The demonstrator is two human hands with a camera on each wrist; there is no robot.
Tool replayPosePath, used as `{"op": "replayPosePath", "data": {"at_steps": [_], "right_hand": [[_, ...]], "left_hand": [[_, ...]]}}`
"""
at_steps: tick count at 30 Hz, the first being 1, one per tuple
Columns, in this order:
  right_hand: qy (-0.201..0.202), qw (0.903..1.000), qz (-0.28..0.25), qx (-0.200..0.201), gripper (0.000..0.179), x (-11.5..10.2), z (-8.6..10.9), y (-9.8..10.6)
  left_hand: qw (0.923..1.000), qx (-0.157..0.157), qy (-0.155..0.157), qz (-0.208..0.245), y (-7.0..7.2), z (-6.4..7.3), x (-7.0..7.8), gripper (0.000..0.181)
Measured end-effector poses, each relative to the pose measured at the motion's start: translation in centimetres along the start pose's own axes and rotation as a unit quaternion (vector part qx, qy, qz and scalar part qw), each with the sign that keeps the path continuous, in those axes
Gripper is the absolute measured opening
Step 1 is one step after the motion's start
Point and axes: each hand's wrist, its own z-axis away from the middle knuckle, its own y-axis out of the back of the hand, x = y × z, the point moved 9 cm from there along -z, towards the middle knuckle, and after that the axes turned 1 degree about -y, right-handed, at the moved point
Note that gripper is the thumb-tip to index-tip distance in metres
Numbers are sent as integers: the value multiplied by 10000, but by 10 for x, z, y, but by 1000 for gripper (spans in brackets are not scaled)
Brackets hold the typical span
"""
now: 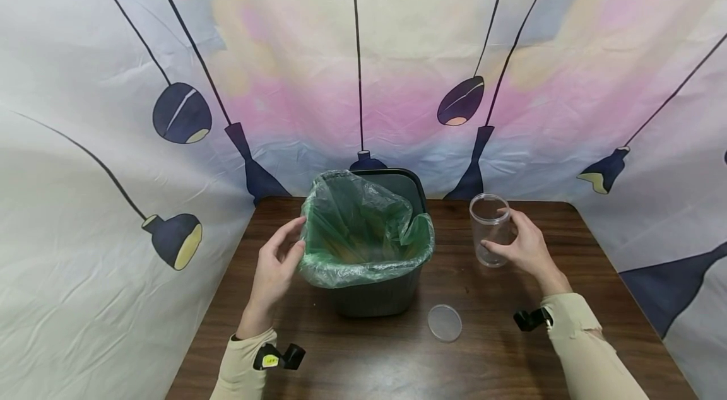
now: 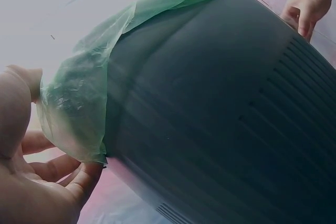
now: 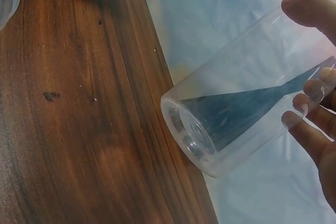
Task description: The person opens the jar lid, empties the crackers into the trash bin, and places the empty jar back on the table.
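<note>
A dark grey bin (image 1: 375,299) stands upright, lined with a translucent green bag (image 1: 363,274) folded over its rim. My left hand (image 1: 275,270) holds the bag at the bin's left side, thumb and fingers apart on the plastic; in the left wrist view the folded edge (image 2: 79,103) sits between them. On the right, my right hand (image 1: 525,245) grips a clear plastic jar (image 1: 490,233) round its side. The jar has no lid on it, and its ridged base (image 3: 191,135) shows in the right wrist view.
A round clear lid (image 1: 445,323) lies flat on the brown wooden table (image 1: 375,362), between the bin and my right forearm. Behind the table hangs a cloth backdrop (image 1: 397,40) printed with lamps. Each wrist wears a small black camera.
</note>
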Motion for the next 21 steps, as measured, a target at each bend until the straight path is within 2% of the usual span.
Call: {"op": "replayPosePath", "data": {"at_steps": [21], "right_hand": [[-182,9995,5,-242,69,6,6,-9]], "left_hand": [[9999,-15,88,-45,1,0,-2,40]]}}
